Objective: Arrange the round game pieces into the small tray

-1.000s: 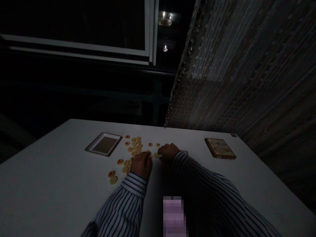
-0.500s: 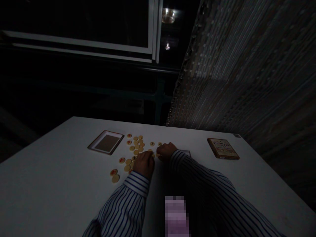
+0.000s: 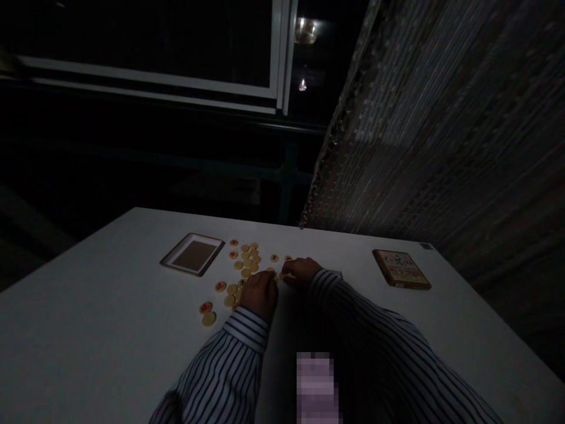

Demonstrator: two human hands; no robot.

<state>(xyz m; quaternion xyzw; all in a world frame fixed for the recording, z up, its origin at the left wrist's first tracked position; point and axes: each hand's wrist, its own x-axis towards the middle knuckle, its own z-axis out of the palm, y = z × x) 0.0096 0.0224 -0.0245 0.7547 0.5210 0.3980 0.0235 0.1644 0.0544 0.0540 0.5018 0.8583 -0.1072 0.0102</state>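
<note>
Curled over discs (image 3: 246,264): L hand (image 3: 260,292), R hand (image 3: 302,271) | flat, faces up (dim)

My left hand (image 3: 260,292) and right hand (image 3: 301,270) rest close together mid-table, and scattered round pieces (image 3: 247,262) crowd the surface just ahead and left of them. Past those, toward the far left corner, an open box tray (image 3: 193,254) bars a straight reach. The table (image 3: 88,330) offers open surface along its left and near edges. Rightward, open surface runs to a printed box (image 3: 401,268) by the far right corner, where a bead curtain (image 3: 441,129) hangs behind the edge.
</note>
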